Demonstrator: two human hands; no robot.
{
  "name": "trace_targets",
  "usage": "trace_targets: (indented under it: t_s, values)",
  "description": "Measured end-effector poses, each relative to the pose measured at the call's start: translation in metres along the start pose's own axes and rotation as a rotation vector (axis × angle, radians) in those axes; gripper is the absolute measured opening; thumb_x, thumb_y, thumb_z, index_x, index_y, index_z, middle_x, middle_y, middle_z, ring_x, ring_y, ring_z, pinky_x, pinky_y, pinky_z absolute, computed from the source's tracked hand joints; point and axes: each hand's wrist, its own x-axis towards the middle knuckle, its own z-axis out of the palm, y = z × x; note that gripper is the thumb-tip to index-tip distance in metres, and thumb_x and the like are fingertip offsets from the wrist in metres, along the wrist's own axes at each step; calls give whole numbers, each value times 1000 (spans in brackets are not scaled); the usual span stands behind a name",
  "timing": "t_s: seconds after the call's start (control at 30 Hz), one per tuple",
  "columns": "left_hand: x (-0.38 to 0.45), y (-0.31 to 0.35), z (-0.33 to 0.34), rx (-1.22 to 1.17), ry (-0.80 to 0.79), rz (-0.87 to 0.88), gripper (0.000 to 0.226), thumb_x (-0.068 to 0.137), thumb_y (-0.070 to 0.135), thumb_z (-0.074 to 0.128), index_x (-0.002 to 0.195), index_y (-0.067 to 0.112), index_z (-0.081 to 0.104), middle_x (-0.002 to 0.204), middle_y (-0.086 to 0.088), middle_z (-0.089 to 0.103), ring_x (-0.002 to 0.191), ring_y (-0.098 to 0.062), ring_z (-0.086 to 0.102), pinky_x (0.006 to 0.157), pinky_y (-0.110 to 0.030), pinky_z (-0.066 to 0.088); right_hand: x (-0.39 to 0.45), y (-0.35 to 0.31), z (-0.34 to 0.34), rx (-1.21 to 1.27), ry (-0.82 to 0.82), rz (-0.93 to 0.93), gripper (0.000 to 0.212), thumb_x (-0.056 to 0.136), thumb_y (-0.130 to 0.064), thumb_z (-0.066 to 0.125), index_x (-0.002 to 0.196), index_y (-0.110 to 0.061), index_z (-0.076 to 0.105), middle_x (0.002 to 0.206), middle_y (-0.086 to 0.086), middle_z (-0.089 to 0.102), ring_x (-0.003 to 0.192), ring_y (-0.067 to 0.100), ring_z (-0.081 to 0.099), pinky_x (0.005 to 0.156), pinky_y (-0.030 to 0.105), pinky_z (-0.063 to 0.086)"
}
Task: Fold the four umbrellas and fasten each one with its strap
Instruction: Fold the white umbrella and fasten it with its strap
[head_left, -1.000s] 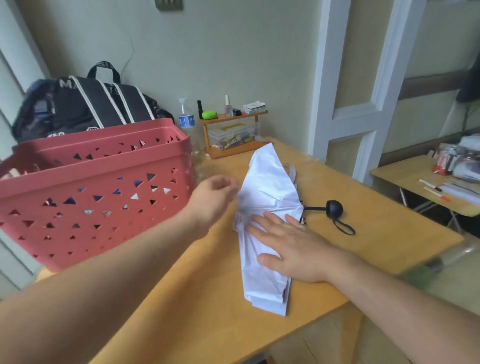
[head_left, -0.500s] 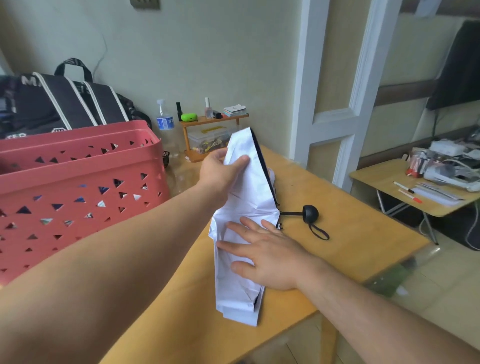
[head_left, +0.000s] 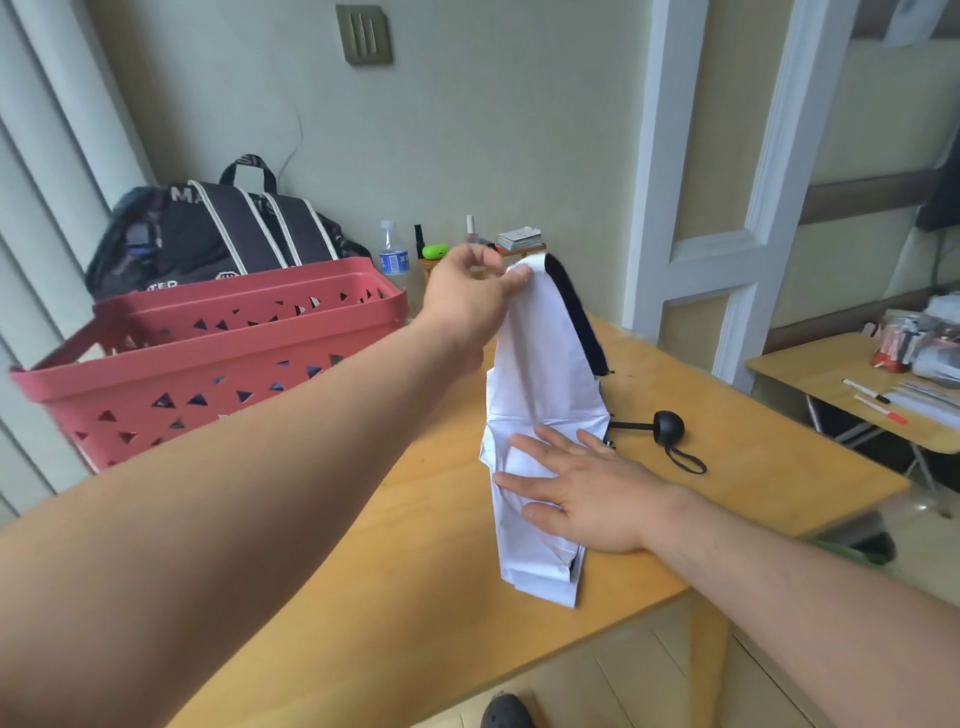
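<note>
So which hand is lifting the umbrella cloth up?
The left hand pinches the white umbrella cloth's tip and holds it raised; the right hand lies flat, pressing it down.

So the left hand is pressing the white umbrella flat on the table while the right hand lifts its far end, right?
No, the hands are swapped. The head view shows the right hand pressing the white umbrella on the table while the left hand lifts its far end.

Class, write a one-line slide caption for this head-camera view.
Left hand lifts a panel of the white umbrella while the flat right hand presses it to the table.
</note>
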Motion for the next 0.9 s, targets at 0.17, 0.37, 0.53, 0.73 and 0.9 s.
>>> trace_targets:
  t_s: [0.17, 0.37, 0.53, 0.73, 0.9]
  values:
    - [-10, 3, 1, 129, -85, 55, 46, 82, -13, 70, 100, 29, 64, 94, -2, 70, 78, -17, 63, 74, -33, 53, -2, -8, 2, -236, 351, -81, 45, 101, -50, 36, 138, -40, 59, 162, -4, 40, 152, 29, 32, 120, 50, 34]
    - [-20, -12, -3, 122, -32, 83, 42, 84, -9, 71, 101, 29, 66, 85, 6, 70, 72, -13, 60, 68, -26, 48, -20, -4, -22, 421, 1050, 186, 17, 90, -39, 62, 88, -22, 65, 85, -8, 64, 82, 20, 61, 69, 39, 53]
    - [-34, -24, -8, 111, -40, 79, 40, 82, -7, 78, 105, 25, 67, 88, 1, 68, 69, -11, 59, 68, -26, 49, -19, -8, -88, 870, 994, 340, 52, 85, -44, 77, 130, -38, 51, 83, -7, 67, 83, 10, 64, 76, 29, 51]
    - [-46, -39, -15, 173, -142, 81, 47, 79, 2, 87, 114, 26, 65, 86, -1, 66, 74, -13, 59, 78, -36, 55, -2, -3, -99, 1019, 882, 321, 58, 82, -23, 84, 132, -42, 62, 93, -9, 78, 96, 10, 72, 94, 37, 57]
    - [-52, -44, -27, 232, -255, -14, 76, 87, 14, 83, 150, 38, 49, 93, 4, 78, 91, -11, 72, 90, -36, 59, -9, 3, -87, 986, 964, 347, 29, 84, -15, 83, 88, -41, 71, 92, -7, 74, 84, 8, 69, 92, 35, 59]
